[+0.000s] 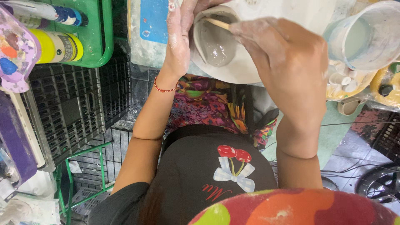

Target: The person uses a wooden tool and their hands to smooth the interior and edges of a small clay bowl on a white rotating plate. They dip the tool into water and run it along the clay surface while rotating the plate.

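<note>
Item, nearest: black apron (pixel 208 175) with cherry motif, over a flowered skirt (pixel 208 102); a multicoloured rim (pixel 291 208) sat at the frame's foot.

Item: right hand (pixel 287 62), slip-coated, its grip closed on a wooden stick (pixel 217 23) whose tip reached into the cup.

Item: left hand (pixel 179 37), red thread bracelet (pixel 163 88) at the wrist, its grip wrapped around the cup's rim.

Item: grey clay cup (pixel 214 39), wet inside, held over a white board (pixel 246 68).

Item, beyond: plastic jug (pixel 366 37) of cloudy water; green basket (pixel 93 37) with paint tubes (pixel 56 46); palette (pixel 14 50).

Risk, judged: soft wall could dent under stick pressure or a tight grip; wet fingers could slip, tipping the cup off the board; an elbow could knock the jug.
</note>
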